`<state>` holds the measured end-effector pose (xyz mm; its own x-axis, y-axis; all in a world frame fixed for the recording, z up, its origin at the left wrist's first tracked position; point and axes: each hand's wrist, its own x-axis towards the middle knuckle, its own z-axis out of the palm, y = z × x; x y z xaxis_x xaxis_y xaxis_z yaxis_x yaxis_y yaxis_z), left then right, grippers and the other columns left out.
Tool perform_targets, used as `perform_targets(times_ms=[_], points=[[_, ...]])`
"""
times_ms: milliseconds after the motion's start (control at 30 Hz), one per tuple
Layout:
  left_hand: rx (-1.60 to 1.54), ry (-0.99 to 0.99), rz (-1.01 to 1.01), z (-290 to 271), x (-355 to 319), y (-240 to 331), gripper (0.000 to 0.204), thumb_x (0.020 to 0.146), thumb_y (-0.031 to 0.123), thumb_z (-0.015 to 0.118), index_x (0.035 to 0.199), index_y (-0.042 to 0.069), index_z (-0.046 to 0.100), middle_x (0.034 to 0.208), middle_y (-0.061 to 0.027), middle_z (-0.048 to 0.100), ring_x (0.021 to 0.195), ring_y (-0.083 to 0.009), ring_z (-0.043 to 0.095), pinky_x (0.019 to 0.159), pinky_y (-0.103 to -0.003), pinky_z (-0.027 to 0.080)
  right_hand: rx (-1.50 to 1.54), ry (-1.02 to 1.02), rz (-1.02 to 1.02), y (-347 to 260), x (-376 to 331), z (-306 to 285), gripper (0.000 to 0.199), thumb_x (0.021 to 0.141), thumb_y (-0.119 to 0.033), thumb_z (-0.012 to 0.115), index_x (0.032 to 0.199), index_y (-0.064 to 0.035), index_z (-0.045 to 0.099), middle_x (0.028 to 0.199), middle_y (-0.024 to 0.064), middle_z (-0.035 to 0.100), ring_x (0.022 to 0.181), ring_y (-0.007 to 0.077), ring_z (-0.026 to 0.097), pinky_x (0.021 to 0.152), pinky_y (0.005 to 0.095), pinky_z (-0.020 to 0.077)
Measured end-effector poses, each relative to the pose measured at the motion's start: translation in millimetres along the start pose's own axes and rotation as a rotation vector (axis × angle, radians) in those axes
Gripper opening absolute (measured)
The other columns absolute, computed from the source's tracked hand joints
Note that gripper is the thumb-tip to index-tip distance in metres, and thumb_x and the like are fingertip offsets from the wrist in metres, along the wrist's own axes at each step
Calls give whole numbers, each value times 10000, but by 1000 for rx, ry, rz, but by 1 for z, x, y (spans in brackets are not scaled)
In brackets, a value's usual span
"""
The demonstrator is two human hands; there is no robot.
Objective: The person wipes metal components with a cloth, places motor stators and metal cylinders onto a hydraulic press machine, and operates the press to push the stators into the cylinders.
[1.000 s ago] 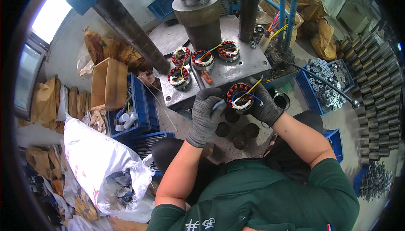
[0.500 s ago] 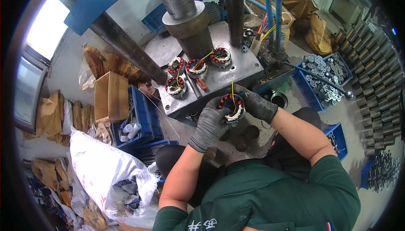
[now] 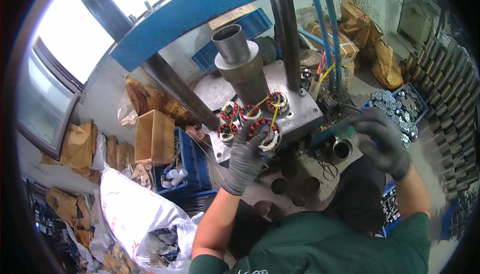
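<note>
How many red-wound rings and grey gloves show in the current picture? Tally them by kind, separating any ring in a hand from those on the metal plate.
Red-wound rings on the metal plate: 4
Red-wound ring in the left hand: 1
Grey gloves: 2
Total: 7

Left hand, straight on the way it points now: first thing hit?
The left hand holds a wound stator, which would probably meet the middle stator standing on the metal plate first. Depth is unclear; it might pass above.
</note>
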<state>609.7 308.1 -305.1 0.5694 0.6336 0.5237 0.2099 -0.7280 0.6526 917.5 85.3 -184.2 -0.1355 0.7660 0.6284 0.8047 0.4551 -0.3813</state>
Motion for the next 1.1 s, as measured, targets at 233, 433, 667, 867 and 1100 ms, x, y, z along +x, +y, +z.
perform_targets(times_ms=[233,433,667,867,1100], points=[[-44,52,-5,-78,116,14,532,728,83,881,1228,93,700,1400,-192,582,1303,-325,589,1059,-413,521,-696,-152,461,2,-59,-65,226,773,-91,733,986,-25,694,952,183,665,975,406,645,897,509,495],[425,204,311,-110,203,21,517,807,182,877,1260,31,679,1413,-135,606,1262,-279,619,1074,-388,510,-582,278,324,69,-25,-59,132,898,-140,690,970,-29,678,926,199,654,854,422,666,738,480,539],[28,87,118,-103,281,19,493,830,204,867,1272,63,697,1215,-156,712,1154,-247,667,1016,-369,522,-677,272,340,127,69,-70,199,933,-217,668,1023,-43,702,992,191,700,909,399,694,800,463,555],[244,-35,-115,-107,296,15,628,880,522,783,1247,19,706,1118,-108,744,1057,-187,681,918,-327,532,-655,168,432,139,78,-76,260,948,-255,650,1031,-16,706,1002,217,713,960,389,694,866,470,545],[171,-50,-172,-113,295,-3,550,864,395,828,1229,1,710,1053,-88,745,965,-150,666,876,-300,529,-658,164,414,145,73,-77,263,951,-269,661,1037,-26,714,1014,204,724,958,374,711,863,458,559]])
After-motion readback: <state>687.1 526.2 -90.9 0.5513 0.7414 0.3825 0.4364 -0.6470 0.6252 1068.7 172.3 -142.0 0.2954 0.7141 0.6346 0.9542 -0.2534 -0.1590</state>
